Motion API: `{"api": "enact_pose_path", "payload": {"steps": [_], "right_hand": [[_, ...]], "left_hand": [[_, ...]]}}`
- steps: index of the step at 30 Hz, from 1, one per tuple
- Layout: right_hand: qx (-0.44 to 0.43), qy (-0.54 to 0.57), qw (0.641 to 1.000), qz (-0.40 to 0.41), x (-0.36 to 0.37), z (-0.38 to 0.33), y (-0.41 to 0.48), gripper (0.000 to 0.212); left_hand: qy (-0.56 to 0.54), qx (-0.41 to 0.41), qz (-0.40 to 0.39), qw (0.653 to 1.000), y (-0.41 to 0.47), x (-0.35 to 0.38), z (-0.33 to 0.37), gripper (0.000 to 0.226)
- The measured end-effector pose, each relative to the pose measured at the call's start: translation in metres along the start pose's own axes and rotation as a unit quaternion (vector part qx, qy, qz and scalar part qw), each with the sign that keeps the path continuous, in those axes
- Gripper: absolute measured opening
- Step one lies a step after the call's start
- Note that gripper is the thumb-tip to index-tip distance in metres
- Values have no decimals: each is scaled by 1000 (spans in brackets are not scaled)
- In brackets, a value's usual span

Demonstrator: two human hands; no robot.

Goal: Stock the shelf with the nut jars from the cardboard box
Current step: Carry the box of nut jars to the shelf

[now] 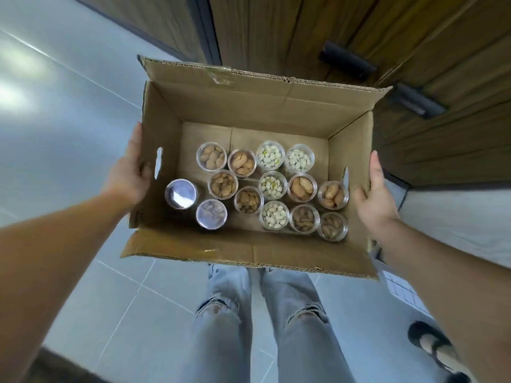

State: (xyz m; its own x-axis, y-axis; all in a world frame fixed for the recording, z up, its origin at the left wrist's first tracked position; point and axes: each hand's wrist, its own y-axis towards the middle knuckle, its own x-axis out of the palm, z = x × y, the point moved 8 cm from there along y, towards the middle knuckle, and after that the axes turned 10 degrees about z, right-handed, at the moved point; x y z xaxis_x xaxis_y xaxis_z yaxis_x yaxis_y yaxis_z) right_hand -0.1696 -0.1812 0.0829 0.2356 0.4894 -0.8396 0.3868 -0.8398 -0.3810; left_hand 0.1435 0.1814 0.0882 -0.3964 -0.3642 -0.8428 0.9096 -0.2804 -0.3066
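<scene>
An open cardboard box (249,106) hangs in front of me above the floor, held by its two short sides. My left hand (130,175) grips the left wall, with fingers through the handle slot. My right hand (376,197) presses against the right wall, thumb over the rim. Inside stand several clear nut jars seen from above: brown almonds (211,156), pale pistachios (270,156), more almonds (332,195). One jar at the left (181,194) glares silver, so I cannot see its contents. No shelf is in view.
Dark wooden cabinet doors (276,31) with black handles (347,60) rise just behind the box. Grey floor tiles (69,120) spread to the left. My legs in torn jeans (249,322) are below the box. A foot in a black sandal (431,344) shows at lower right.
</scene>
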Motion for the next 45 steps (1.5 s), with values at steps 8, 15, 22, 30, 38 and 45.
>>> {"api": "enact_pose_path", "payload": {"steps": [8,15,22,30,38,45], "right_hand": [[-148,-28,988,-47,-71,-215,-96,72],[-270,-40,954,-124,-59,-386,-147,71],[-363,-62,914,-171,-12,-567,-154,73],[-457,-104,857,-216,63,-802,-151,73],[-527,-122,802,-254,161,-1012,-193,71],[-534,-139,791,-265,267,-1163,-235,70]], "left_hand": [[-53,-104,101,988,-93,-231,-69,72],[-83,-188,150,967,-118,-354,-146,68],[-127,-241,200,941,-81,-437,-203,68],[-153,-338,268,889,-12,-527,-278,69],[-177,-402,316,841,55,-608,-378,67],[-199,-435,305,823,138,-689,-498,68]]}}
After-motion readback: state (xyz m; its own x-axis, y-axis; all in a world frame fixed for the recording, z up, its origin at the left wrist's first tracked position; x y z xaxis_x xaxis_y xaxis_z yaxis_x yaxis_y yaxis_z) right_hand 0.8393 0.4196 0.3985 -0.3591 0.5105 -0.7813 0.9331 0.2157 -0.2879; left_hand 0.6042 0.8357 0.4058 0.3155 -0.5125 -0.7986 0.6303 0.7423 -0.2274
